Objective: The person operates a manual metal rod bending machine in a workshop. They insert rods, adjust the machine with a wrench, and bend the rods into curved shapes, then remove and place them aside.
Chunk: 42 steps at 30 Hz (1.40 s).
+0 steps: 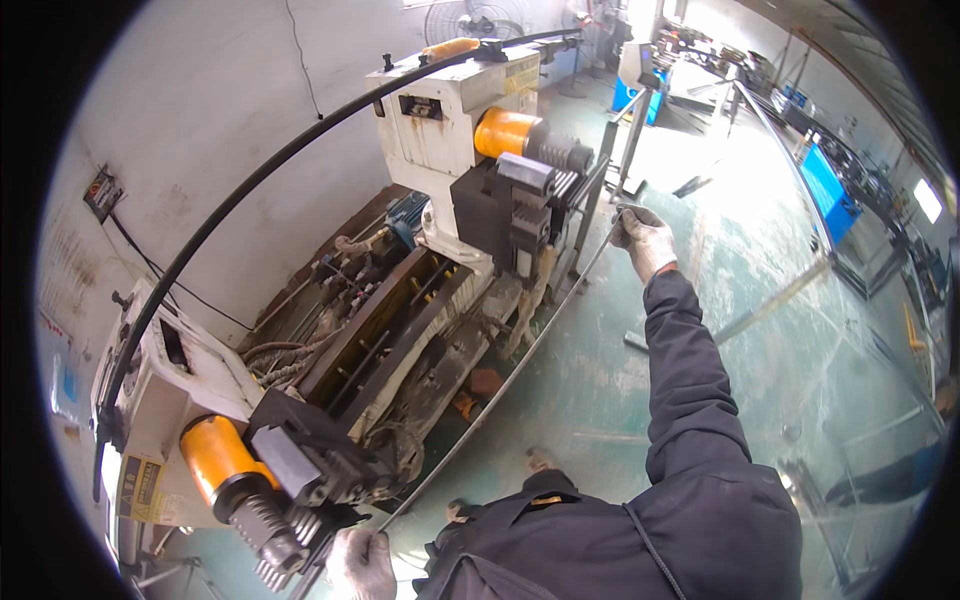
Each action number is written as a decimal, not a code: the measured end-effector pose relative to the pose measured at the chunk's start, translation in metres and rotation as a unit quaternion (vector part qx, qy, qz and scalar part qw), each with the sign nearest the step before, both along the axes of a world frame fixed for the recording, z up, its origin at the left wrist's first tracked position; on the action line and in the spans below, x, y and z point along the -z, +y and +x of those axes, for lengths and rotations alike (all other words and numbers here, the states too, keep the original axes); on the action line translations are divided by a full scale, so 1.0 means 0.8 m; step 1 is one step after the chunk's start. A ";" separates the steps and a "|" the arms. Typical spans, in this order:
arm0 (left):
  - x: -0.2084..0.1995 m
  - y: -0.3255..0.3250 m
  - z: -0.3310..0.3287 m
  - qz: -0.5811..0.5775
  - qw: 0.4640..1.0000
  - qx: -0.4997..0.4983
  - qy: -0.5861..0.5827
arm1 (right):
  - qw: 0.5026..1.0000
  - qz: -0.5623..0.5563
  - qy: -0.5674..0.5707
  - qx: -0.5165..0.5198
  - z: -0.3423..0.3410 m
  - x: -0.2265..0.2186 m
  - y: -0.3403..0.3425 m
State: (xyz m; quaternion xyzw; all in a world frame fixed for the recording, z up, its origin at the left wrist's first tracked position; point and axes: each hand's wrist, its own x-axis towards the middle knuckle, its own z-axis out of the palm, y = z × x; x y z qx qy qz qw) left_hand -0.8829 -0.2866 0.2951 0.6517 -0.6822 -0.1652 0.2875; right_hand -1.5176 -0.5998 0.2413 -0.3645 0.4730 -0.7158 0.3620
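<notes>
A rod (490, 405) is held near both ends, apparently for balance, by closed left hand (361, 565) and right hand (645, 241).

Right hand, left side: I see the white-gloved right hand (645, 240) blocked leftward by a black steel clamp block (490, 215) under an orange cylinder (508, 132).
Right hand, right side: I have open air over the green floor (730, 400); low down, a grey metal bar (770, 303) crosses beyond the forearm.
Between hands: a long thin grey metal rod (512, 375) bars the way to the machine's trough (385, 335).
Left hand: ridged dark metal jaws stand just beside the white-gloved left hand (360, 565), blocking passage leftward.
</notes>
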 end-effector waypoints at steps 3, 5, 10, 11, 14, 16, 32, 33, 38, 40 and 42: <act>0.001 -0.027 -0.071 -0.007 1.000 -0.026 -0.008 | 1.000 0.001 -0.016 0.000 -0.047 0.007 -0.066; -0.001 -0.045 -0.111 -0.003 0.999 -0.034 0.002 | 1.000 0.010 -0.010 0.017 -0.069 0.011 -0.105; -0.019 -0.079 -0.163 0.009 0.998 -0.050 -0.047 | 0.998 0.036 -0.042 0.004 -0.094 0.030 -0.182; -0.023 -0.083 -0.168 -0.004 0.996 -0.059 -0.060 | 0.998 0.029 -0.046 0.005 -0.095 0.036 -0.194; -0.032 -0.092 -0.179 -0.011 0.995 -0.074 -0.072 | 0.997 0.035 -0.061 0.011 -0.098 0.050 -0.222; -0.033 -0.097 -0.185 -0.030 0.994 -0.073 -0.073 | 0.998 0.015 -0.064 0.010 -0.099 0.054 -0.233; -0.025 -0.112 -0.187 -0.063 0.993 -0.088 -0.042 | 0.998 0.009 -0.051 0.043 -0.075 0.016 -0.224; -0.025 -0.113 -0.186 -0.069 0.993 -0.077 -0.058 | 0.998 0.014 -0.039 0.050 -0.072 0.015 -0.223; -0.033 -0.117 -0.179 -0.066 0.994 -0.082 -0.038 | 0.996 -0.011 -0.076 0.043 -0.076 0.036 -0.237; -0.035 -0.119 -0.173 -0.066 0.995 -0.064 -0.029 | 0.992 0.038 0.085 0.087 -0.097 0.067 -0.255; -0.037 -0.113 -0.160 -0.059 0.996 -0.062 -0.018 | 0.866 0.096 0.459 0.175 -0.146 0.098 -0.285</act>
